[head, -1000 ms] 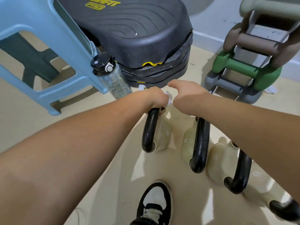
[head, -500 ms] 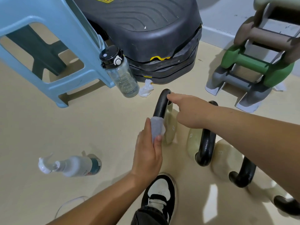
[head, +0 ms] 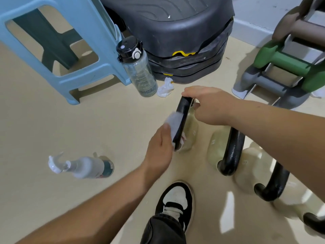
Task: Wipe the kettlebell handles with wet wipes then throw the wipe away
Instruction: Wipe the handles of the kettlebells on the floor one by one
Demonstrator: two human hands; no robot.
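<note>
Step in hand: wiping the handle (head: 182, 117) of the leftmost kettlebell (head: 190, 132), mid-frame.
What changed: a second ago both hands were bunched at the top of this handle; half a second ago the left hand had dropped to its near leg with the wipe, and the right hand only touched the top with an extended finger. Now the right hand has closed over the top.
Left hand (head: 161, 148): curled around the near leg of the handle, pressing the wet wipe (head: 174, 122) against it; the wipe is wrapped over the black metal, grey-white, slightly blurred.
Right hand (head: 211, 106): gripping the top of the same handle from the right, apparently steadying it.
Meaning for the task: the stroke seems to have run from the top down one leg, so this handle looks partly done; the far leg is hidden by the right hand, so I cannot tell.
Remaining kettlebells: a second handle (head: 232, 152) just right of the first, a third (head: 274, 184) lower right, a fourth at the bottom-right edge; none is being touched.
Used wipe: a crumpled white wipe (head: 165, 88) lies on the floor above the handle, beside a clear water bottle (head: 139, 69).
Other things: a spray bottle (head: 82, 166) lies on the floor at lower left; a blue plastic stool (head: 58, 41) stands upper left; a dumbbell rack (head: 284, 67) upper right.
Bin: none in view, so disposal is still to come.
</note>
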